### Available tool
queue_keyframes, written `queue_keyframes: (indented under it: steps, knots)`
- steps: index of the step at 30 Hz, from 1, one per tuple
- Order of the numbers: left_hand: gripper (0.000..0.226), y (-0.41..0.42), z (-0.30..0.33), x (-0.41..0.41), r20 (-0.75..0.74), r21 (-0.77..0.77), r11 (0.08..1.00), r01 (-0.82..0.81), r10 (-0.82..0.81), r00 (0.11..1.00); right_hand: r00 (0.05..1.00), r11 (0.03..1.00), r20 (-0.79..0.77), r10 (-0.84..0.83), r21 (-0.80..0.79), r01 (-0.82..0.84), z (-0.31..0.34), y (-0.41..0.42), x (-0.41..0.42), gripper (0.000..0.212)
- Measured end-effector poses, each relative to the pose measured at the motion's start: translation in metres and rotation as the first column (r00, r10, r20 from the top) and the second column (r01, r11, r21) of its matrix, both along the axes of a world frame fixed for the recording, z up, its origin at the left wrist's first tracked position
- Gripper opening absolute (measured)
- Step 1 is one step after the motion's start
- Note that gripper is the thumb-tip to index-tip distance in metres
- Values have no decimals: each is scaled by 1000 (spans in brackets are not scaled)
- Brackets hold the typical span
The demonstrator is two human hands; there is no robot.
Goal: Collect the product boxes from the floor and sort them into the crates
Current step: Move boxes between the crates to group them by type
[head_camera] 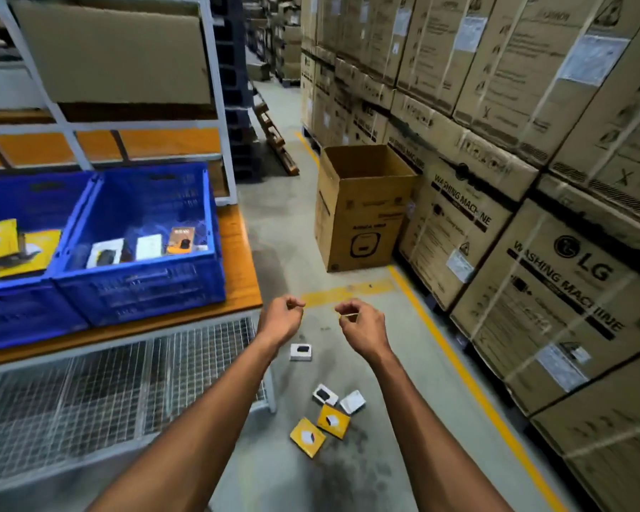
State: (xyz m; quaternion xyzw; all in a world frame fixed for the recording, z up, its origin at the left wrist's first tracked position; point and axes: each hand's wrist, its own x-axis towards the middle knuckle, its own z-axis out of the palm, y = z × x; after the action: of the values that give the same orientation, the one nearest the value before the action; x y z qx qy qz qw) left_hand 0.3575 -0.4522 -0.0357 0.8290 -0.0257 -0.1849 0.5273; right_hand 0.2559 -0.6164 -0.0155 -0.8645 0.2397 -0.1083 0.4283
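Stacked washing-machine cartons [555, 275] are seen walling the right side of the aisle; a collision is risked if the boxes are reached for from too far right. The table [237, 260] is set on the left, its edge overhanging close to the floor boxes, so a head or shoulder could be knocked on it when bending is done. An open brown carton [363, 212] is stood on the floor ahead, well apart from the boxes; it could be mistaken for a drop point.

Two blue crates are carried on the table: the right crate [141, 290] is loaded with white and orange boxes, the left crate [26, 319] with yellow ones. A mis-sort is judged the main risk, since both kinds are mixed on the floor.

Five product boxes are left on the floor: two yellow boxes [308, 437] [334, 421] touching at a corner, a white box with a dark print [325, 395], a plain white box [352, 402] just beside it, and a lone white box [301, 352] further ahead near the table leg. Stepping on the cluster is possible as it lies directly underfoot.

The left hand [282, 318] and the right hand [361, 321] are held out above the floor, fingers loosely curled, nothing gripped. Several boxes grabbed at once could be dropped, as the cluster is overlapped and flat.
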Motion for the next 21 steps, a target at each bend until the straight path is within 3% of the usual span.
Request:
queue_keyframes:
  steps: [7,21]
  knots:
    - [14,-15,-11,-91,75,205,978,47,-63,995,998,1000,-55,10,13,-9,-31,-36,-76,22]
    - [20,-23,-58,-148,54,305,941,147,-171,984,990,998,-141,-6,-64,-3,-63,-50,-142,24]
